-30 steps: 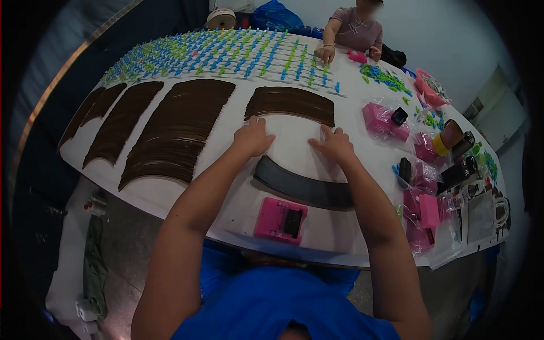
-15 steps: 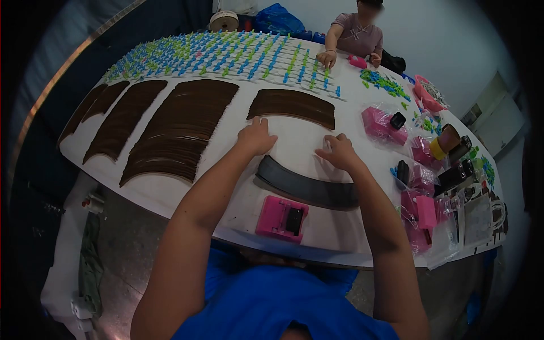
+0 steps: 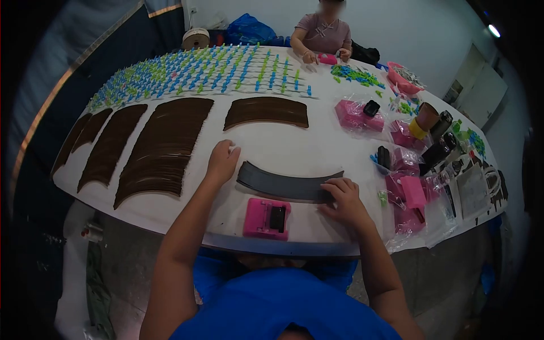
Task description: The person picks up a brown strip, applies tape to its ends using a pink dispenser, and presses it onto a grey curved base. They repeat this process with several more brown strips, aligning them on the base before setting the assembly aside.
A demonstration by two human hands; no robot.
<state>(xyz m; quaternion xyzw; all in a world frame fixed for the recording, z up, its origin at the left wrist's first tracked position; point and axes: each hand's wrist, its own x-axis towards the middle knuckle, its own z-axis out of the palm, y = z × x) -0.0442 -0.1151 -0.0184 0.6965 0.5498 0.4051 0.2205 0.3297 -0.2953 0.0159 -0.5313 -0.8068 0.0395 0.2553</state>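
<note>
A dark grey curved strip [image 3: 283, 184] lies on the white table in front of me, its ends bending upward. At its right end is my right hand [image 3: 344, 201], fingers apart and touching the strip, thumb near its lower edge. My left hand [image 3: 222, 163] hovers just beyond the strip's left end, fingers loosely bent and apart, with nothing in it. Below the strip sits a pink block with a black part [image 3: 267, 219]. Farther up lies an arched dark brown piece [image 3: 266, 111], apart from both hands.
Brown ribbed sheets [image 3: 164, 150] lie on the left. Behind them stand rows of blue and green clips [image 3: 187, 71]. Pink blocks in plastic wrap [image 3: 360, 116], dark bottles [image 3: 436, 154] and a pink basket [image 3: 405, 79] are on the right. A person [image 3: 324, 34] sits across the table.
Both hands have moved back from the arched brown piece. My right hand has come down onto the grey strip's right end. The view has shifted, and the other person's hand has left the clips.
</note>
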